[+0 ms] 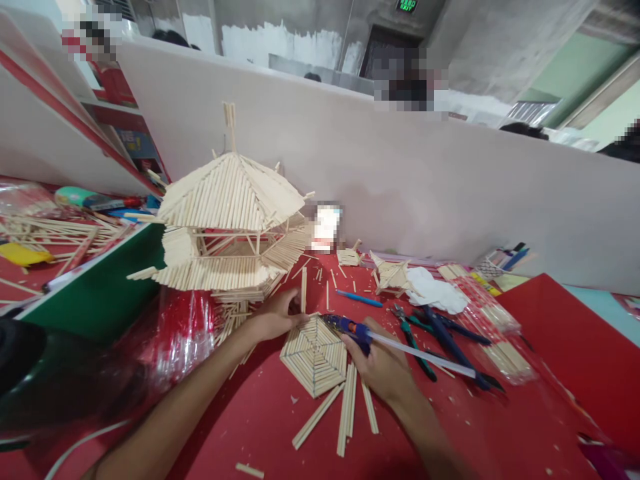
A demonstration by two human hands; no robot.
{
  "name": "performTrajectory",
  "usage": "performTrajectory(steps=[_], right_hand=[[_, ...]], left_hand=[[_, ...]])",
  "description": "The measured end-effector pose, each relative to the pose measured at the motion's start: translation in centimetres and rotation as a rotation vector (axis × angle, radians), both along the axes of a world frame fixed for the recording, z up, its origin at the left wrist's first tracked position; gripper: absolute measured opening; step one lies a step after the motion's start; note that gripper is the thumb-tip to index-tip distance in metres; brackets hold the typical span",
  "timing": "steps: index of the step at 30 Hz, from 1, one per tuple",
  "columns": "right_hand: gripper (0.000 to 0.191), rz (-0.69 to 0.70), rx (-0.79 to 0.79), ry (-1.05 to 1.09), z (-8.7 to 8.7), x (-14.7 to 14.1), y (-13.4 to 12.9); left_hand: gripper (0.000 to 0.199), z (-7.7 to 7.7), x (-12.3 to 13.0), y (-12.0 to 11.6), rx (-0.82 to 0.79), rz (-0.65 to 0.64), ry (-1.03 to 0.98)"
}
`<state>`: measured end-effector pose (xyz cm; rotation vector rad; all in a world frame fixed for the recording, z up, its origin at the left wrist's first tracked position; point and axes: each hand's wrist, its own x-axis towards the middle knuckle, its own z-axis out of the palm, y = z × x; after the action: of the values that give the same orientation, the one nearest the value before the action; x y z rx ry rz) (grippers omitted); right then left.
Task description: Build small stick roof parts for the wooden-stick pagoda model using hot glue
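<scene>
My right hand point(383, 367) is closed around a blue hot glue gun point(357, 330), with a long clear glue stick point(425, 353) jutting out of its back. The gun's nozzle is at the top edge of a hexagonal panel of wooden sticks point(314, 357) lying on the red table. Across from it, my left hand point(280, 315) pinches a short wooden stick point(303, 290) close to that same edge; its fingertips are partly hidden. Loose flat sticks point(347, 413) lie just below the panel.
A large stick-built pavilion model point(233, 200) stands at the back left. Pliers point(413, 343), a blue pen point(359, 298), white tissue point(435, 291) and a small stick model point(393, 275) lie right of centre. A pale partition point(400, 180) rises behind, before a lit phone point(327, 227).
</scene>
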<state>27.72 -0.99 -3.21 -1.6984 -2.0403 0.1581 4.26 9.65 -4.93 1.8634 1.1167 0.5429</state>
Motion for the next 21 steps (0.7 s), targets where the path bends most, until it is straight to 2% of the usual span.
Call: performTrajectory(steps=[7, 14, 21], right_hand=[[0.032, 0.020, 0.000, 0.000, -0.11, 0.03, -0.07], [0.033, 0.031, 0.019, -0.053, -0.13, -0.11, -0.13], [0.032, -0.011, -0.068, 0.089, 0.65, -0.18, -0.33]], left_hand=[[0.026, 0.34, 0.11, -0.13, 0.010, 0.010, 0.040], [0.023, 0.67, 0.23, -0.26, 0.008, 0.017, -0.004], [0.024, 0.75, 0.22, -0.28, 0.025, 0.035, -0.007]])
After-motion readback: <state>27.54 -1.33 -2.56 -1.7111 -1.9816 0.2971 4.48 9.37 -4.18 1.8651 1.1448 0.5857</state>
